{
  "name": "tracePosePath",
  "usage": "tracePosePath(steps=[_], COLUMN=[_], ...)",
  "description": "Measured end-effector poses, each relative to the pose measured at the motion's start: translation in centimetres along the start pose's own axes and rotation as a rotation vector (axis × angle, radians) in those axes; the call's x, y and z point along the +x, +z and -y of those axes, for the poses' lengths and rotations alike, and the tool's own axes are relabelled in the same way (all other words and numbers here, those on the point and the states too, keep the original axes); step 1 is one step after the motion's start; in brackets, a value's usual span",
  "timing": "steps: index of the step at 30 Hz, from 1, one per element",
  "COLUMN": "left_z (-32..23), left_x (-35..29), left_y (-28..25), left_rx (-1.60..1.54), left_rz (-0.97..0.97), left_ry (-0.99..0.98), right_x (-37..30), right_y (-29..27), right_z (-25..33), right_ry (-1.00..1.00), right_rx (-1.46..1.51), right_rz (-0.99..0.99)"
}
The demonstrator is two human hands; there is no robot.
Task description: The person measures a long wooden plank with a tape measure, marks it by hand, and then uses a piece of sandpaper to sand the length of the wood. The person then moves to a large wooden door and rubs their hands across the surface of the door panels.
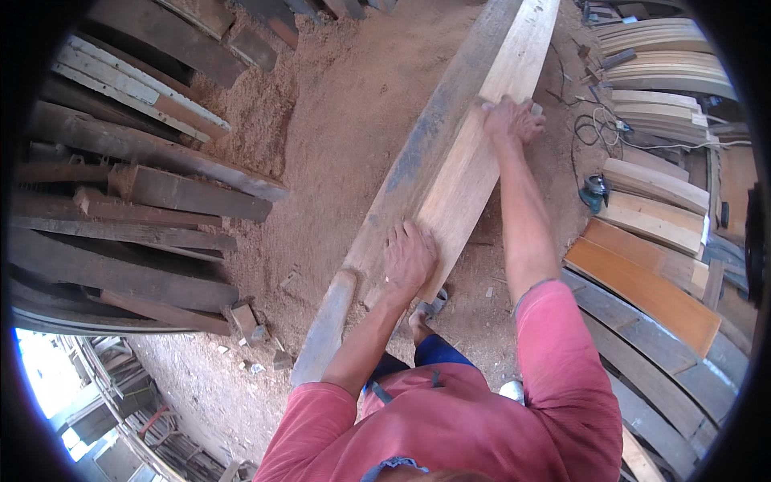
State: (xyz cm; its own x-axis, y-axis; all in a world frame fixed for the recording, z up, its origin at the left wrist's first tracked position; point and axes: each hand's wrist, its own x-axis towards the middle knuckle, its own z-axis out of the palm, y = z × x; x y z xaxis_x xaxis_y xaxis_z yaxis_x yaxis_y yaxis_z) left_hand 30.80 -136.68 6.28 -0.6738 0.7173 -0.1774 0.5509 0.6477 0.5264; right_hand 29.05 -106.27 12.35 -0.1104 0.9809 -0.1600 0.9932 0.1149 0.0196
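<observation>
Sawdust-strewn brown floor [353,96] fills the workshop; dark, rough timber boards [152,189] are stacked on the L side, and on the R lie pale cut boards [654,181], a glossy orange-brown wooden board [642,289] & a small teal power tool [594,193] near some cables.

Long, pale, straight wooden plank [458,189] runs diag. from low centre to upper R, alongside & seemingly partly atop a long grey weathered wooden board [438,132]. Both hands are on the plank: L hand [409,255] at its near end, by the L edge; R hand [514,122] well farther up, across its width, toward the R edge.

L hand is palm-down, fingers fwd & only slightly bent; can't tell if it grips the edge. R hand is back-up w/ fingers curled; something small & greyish shows beside them, too blurred to ID, so can't tell if it's grasping that or just pressing. R arm's nearly straight, reaching fwd; L forearm's shorter in view, angled up to the R. Sleeves are pinkish-red [562,337].
</observation>
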Motion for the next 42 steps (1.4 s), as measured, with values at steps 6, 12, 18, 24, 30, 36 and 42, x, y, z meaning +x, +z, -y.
tracePosePath(steps=[6,12,18,24,30,36,42], left_z=[0.4,-0.1,-0.2,0.0,-0.1,0.4,-0.5], left_x=[0.8,1.6,0.8,0.7,0.8,1.5,1.2], left_y=[0.1,-0.3,-0.6,-0.1,-0.6,-0.4,-1.1], left_rx=[0.038,0.043,0.044,0.044,-0.004,-0.017,-0.021], left_rz=[0.008,0.057,0.073,0.09,0.135,0.08,0.161], left_ry=[-0.027,-0.05,-0.109,-0.07,-0.059,-0.05,-0.051], right_x=[2.9,0.4,-13.2,-7.9,-3.6,-9.0,1.0], right_y=[0.4,-0.5,2.9,2.4,0.3,1.7,1.8], right_z=[0.6,-0.5,-1.9,-1.1,-0.5,-0.6,-0.5], right_ry=[-0.009,-0.021,-0.086,-0.035,0.026,-0.042,-0.011], right_rx=[-0.029,0.004,0.077,-0.018,-0.025,0.006,-0.057], right_rz=[-0.009,0.051,0.071,0.044,0.024,0.067,-0.057])
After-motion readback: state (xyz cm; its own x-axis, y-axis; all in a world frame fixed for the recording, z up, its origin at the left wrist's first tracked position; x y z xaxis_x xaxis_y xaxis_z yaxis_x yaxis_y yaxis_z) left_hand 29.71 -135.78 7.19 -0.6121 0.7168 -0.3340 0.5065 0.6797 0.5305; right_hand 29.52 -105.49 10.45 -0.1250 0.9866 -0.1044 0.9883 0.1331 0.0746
